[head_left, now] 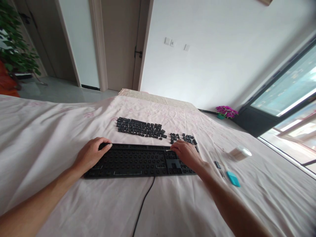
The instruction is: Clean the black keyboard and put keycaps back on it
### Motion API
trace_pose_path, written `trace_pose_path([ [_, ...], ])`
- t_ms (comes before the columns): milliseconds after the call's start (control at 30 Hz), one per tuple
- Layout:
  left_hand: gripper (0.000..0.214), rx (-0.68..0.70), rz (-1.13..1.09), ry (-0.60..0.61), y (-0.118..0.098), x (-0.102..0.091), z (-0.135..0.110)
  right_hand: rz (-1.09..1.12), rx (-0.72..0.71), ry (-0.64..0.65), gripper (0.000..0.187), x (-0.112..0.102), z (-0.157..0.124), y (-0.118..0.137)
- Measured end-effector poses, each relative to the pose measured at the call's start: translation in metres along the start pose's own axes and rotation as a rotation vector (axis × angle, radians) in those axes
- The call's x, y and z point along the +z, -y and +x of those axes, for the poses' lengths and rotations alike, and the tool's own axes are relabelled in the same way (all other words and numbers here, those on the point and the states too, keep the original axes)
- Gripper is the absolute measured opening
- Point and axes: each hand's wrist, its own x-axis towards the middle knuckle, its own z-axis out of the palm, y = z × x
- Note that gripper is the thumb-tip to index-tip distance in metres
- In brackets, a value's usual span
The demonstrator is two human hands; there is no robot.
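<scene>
A black keyboard (138, 161) with its keycaps off lies on the pale flowered sheet, cable toward me. My left hand (92, 152) grips its far left corner, thumb on top and fingers over the back edge. Over the keyboard's right part, my right hand (184, 150) is closed on a thin stick with a white tip, which looks like a cotton swab (168, 150). The tip is at the far edge strip, near the keys' sockets. Behind the keyboard lie the loose black keycaps, a large group (138, 127) and a smaller one (189, 138) partly hidden by my right hand.
To the right lie a clear tub of cotton swabs (239, 153), a flat turquoise piece (233, 178) and small slim tools (219, 166). The black cable (144, 200) runs toward me. Beyond the bed stand a door (119, 46) and pink flowers (226, 111).
</scene>
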Motion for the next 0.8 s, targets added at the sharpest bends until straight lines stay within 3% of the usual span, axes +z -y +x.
trace_pose_path([
  [367, 0.031, 0.011, 0.009, -0.002, -0.001, -0.001, -0.001, -0.136, -0.121, 0.048, 0.034, -0.001, 0.002, -0.004],
  [800, 0.03, -0.005, 0.002, 0.006, -0.001, -0.001, -0.001, -0.286, -0.082, 0.075, 0.03, -0.008, -0.005, -0.012],
])
